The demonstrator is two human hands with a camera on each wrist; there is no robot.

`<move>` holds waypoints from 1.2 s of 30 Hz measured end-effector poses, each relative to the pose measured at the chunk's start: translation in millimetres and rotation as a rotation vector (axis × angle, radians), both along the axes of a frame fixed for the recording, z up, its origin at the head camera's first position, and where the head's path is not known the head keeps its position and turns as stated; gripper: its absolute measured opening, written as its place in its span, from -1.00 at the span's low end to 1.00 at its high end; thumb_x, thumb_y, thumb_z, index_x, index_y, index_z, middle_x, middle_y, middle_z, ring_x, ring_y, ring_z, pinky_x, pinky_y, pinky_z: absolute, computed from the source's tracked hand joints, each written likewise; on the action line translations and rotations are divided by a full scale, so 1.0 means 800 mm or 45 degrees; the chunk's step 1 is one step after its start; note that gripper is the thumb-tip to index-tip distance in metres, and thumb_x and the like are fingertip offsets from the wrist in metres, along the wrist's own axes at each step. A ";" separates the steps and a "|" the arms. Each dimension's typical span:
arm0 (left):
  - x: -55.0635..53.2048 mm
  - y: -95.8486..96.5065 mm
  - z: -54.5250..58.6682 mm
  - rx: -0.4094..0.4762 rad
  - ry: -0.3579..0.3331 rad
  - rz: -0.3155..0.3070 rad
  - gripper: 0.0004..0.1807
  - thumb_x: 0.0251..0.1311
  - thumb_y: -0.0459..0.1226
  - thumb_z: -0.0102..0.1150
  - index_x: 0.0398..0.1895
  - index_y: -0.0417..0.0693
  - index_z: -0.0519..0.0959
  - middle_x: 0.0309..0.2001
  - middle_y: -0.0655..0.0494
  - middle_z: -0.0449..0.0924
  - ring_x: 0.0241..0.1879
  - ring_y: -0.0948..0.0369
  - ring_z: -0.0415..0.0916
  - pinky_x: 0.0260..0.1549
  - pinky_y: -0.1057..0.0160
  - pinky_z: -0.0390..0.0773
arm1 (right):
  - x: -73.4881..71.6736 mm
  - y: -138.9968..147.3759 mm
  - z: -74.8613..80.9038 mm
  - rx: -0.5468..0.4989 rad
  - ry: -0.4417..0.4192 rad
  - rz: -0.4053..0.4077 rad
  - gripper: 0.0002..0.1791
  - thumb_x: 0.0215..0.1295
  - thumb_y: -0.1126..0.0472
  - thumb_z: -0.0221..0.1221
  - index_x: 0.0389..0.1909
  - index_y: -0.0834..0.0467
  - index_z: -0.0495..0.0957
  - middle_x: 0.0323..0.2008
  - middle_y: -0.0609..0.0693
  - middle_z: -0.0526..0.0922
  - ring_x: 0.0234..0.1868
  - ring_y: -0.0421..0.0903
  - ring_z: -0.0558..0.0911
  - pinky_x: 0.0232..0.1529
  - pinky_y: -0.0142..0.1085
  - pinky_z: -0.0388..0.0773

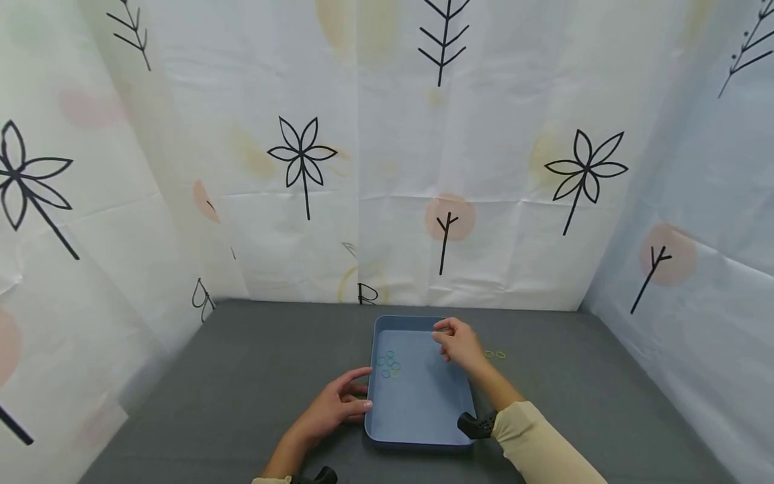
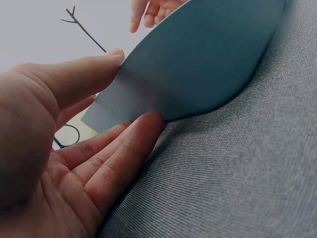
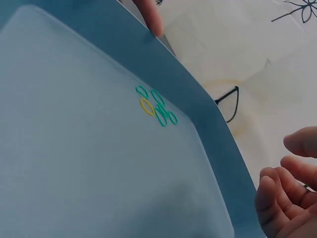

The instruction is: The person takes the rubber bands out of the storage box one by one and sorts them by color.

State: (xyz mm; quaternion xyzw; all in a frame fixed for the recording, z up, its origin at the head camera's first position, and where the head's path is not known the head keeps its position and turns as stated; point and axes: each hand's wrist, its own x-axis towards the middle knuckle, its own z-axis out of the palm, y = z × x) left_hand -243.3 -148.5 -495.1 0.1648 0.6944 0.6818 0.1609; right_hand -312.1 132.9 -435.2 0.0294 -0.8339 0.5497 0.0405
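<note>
A shallow blue tray (image 1: 423, 410) lies on the grey table. My left hand (image 1: 335, 403) touches its left side; in the left wrist view the fairly straight fingers and thumb rest against the tray's outer wall (image 2: 208, 54). Inside the tray, near that side, lie several small green rubber bands (image 3: 159, 114) and a yellow rubber band (image 3: 147, 106). Over the tray's far right corner hovers my right hand (image 1: 461, 344), its fingers loosely bent. In the right wrist view the right hand (image 3: 290, 188) shows a gap between thumb and fingers, with nothing visibly gripped there.
Two yellow rubber bands (image 1: 494, 354) lie on the grey table (image 1: 284, 349) just right of the tray, beside my right wrist. White patterned sheets (image 1: 387, 168) rise at the back and both sides of the table.
</note>
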 end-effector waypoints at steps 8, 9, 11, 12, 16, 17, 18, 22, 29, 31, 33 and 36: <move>0.000 0.002 0.001 -0.009 -0.016 0.021 -0.28 0.23 -0.36 0.27 0.43 -0.21 0.20 0.11 -0.30 0.43 -0.18 0.07 0.56 -0.17 0.03 0.63 | -0.008 -0.029 -0.007 0.082 0.001 0.200 -0.81 0.30 0.37 0.19 -0.11 0.35 0.56 -0.37 0.30 0.59 -0.62 0.02 0.53 -0.57 -0.15 0.56; 0.000 0.001 0.001 -0.006 -0.020 0.023 -0.28 0.24 -0.36 0.26 0.44 -0.20 0.20 0.11 -0.30 0.43 -0.17 0.06 0.56 -0.17 0.03 0.63 | -0.009 -0.032 -0.008 0.081 -0.006 0.220 -0.82 0.29 0.37 0.19 -0.11 0.35 0.57 -0.37 0.29 0.59 -0.61 0.02 0.53 -0.58 -0.17 0.56; 0.000 0.002 0.002 0.004 -0.022 0.020 -0.28 0.24 -0.37 0.26 0.44 -0.22 0.19 0.12 -0.32 0.42 -0.16 0.05 0.56 -0.16 0.01 0.62 | -0.010 -0.036 -0.010 0.082 -0.020 0.254 -0.82 0.28 0.38 0.19 -0.12 0.36 0.57 -0.41 0.26 0.58 -0.63 0.01 0.50 -0.62 -0.24 0.50; 0.000 0.002 0.002 0.005 -0.023 0.019 -0.28 0.25 -0.37 0.25 0.44 -0.22 0.19 0.12 -0.32 0.42 -0.16 0.05 0.57 -0.16 0.01 0.62 | -0.010 -0.038 -0.011 0.089 -0.026 0.262 -0.82 0.28 0.38 0.20 -0.13 0.35 0.58 -0.45 0.23 0.57 -0.67 -0.06 0.46 -0.63 -0.28 0.46; 0.000 0.002 0.001 0.011 -0.022 0.017 -0.28 0.24 -0.37 0.26 0.44 -0.22 0.18 0.12 -0.33 0.42 -0.16 0.04 0.58 -0.17 0.01 0.62 | -0.013 -0.043 -0.017 0.150 -0.012 0.270 -0.87 0.27 0.36 0.21 -0.19 0.29 0.62 -0.60 0.01 0.47 -0.73 -0.19 0.32 -0.67 -0.35 0.34; 0.000 0.002 0.001 0.009 -0.019 0.016 -0.28 0.24 -0.37 0.26 0.44 -0.23 0.18 0.12 -0.32 0.42 -0.16 0.04 0.58 -0.17 0.02 0.62 | -0.014 -0.044 -0.019 0.164 -0.001 0.270 -0.89 0.26 0.35 0.22 -0.21 0.27 0.63 -0.62 -0.04 0.44 -0.72 -0.20 0.31 -0.66 -0.36 0.32; 0.000 0.002 0.001 0.008 -0.017 0.017 -0.28 0.24 -0.37 0.26 0.44 -0.23 0.19 0.12 -0.32 0.42 -0.16 0.04 0.58 -0.17 0.02 0.63 | -0.015 -0.045 -0.021 0.182 0.015 0.271 -0.90 0.26 0.34 0.22 -0.23 0.26 0.64 -0.63 -0.07 0.42 -0.71 -0.21 0.31 -0.66 -0.36 0.31; 0.001 0.002 0.001 0.009 -0.013 0.014 -0.27 0.23 -0.36 0.27 0.44 -0.22 0.19 0.12 -0.31 0.42 -0.16 0.05 0.57 -0.17 0.01 0.62 | -0.019 -0.047 -0.032 0.235 0.078 0.283 -0.94 0.22 0.34 0.25 -0.31 0.22 0.66 -0.66 -0.12 0.39 -0.65 -0.21 0.32 -0.62 -0.37 0.28; 0.001 0.001 0.002 0.004 -0.014 0.016 -0.28 0.24 -0.35 0.26 0.44 -0.21 0.20 0.10 -0.30 0.42 -0.15 0.07 0.56 -0.16 0.04 0.62 | -0.018 -0.048 -0.043 0.337 0.129 0.328 -0.95 0.11 0.35 0.33 -0.47 0.24 0.65 -0.66 -0.16 0.42 -0.62 -0.23 0.29 -0.58 -0.40 0.22; 0.000 0.001 0.002 0.000 -0.016 0.018 -0.28 0.24 -0.35 0.26 0.43 -0.21 0.20 0.10 -0.29 0.43 -0.13 0.07 0.56 -0.15 0.04 0.62 | -0.017 -0.049 -0.044 0.367 0.138 0.347 -0.93 0.09 0.36 0.33 -0.51 0.23 0.64 -0.64 -0.16 0.45 -0.61 -0.23 0.31 -0.58 -0.40 0.23; 0.000 0.001 0.002 0.000 -0.015 0.019 -0.28 0.24 -0.35 0.26 0.44 -0.20 0.20 0.10 -0.29 0.43 -0.12 0.07 0.56 -0.16 0.04 0.62 | -0.014 -0.051 -0.042 0.402 0.132 0.365 -0.91 0.09 0.35 0.33 -0.54 0.23 0.63 -0.64 -0.16 0.45 -0.60 -0.23 0.32 -0.57 -0.40 0.23; 0.001 0.001 0.003 0.005 -0.017 0.013 -0.29 0.24 -0.35 0.26 0.43 -0.21 0.20 0.11 -0.30 0.43 -0.10 0.05 0.56 -0.16 0.04 0.62 | -0.011 -0.053 -0.039 0.464 0.126 0.388 -0.89 0.08 0.32 0.34 -0.57 0.21 0.62 -0.64 -0.18 0.45 -0.60 -0.24 0.33 -0.58 -0.40 0.23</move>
